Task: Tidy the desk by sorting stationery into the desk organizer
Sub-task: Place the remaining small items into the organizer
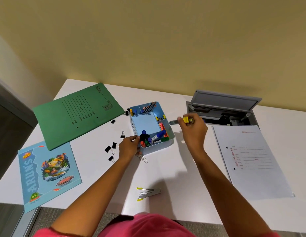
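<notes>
A light blue plastic desk organizer (151, 147) sits mid-desk on the white desk (174, 168), with markers and pens packed in its near compartment, pencils in the far one and a pale blue pad in the middle. The left hand (129, 146) rests against the organizer's near-left corner, fingers curled at the rim; whether it grips anything cannot be told. The right hand (194, 129), raised just right of the organizer, is pinched closed on a small yellow-handled object with a grey metal strip (181, 120), blurred.

Left of the organizer lie 4 loose black binder clips (107, 148), with 2 more by the green paper folder (77, 113). A blue illustrated notebook (48, 173) lies near-left, a white printed file cover (251, 159) right, an open grey cable hatch (224, 106) far right, and a silver stapler with yellow tips (148, 193) near centre.
</notes>
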